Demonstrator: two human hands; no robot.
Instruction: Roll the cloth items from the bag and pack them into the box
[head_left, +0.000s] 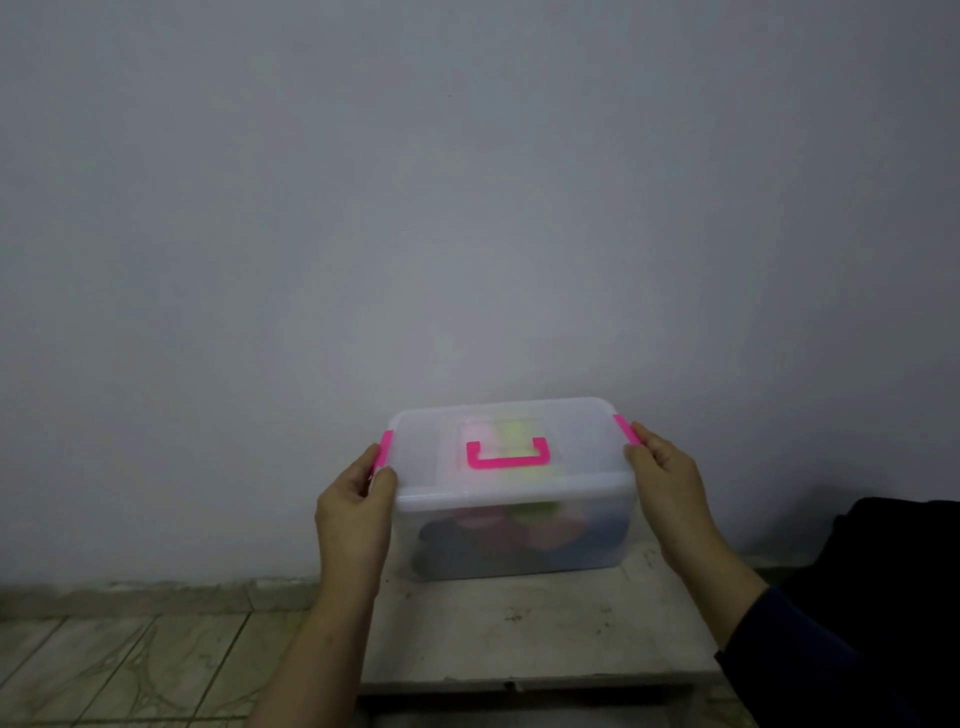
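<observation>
Plain grey wall behind; low pale bench (545, 623) on tiled floor. Translucent box (514, 514) sat at bench's far edge, lid on, rolled cloth items (498, 540) dimly visible inside. Left hand (356, 512) gripped left pink latch (384, 449); right hand (667, 480) gripped right pink latch (626, 428). Dark bag (893, 561) lay right.

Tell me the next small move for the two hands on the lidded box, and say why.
Probably press both pink side clips down to lock the lid. The translucent plastic box already has its lid on, with coloured cloth rolls showing through the wall. The left hand grips the left pink clip and the right hand the right pink clip; whether they are latched cannot be told.
</observation>
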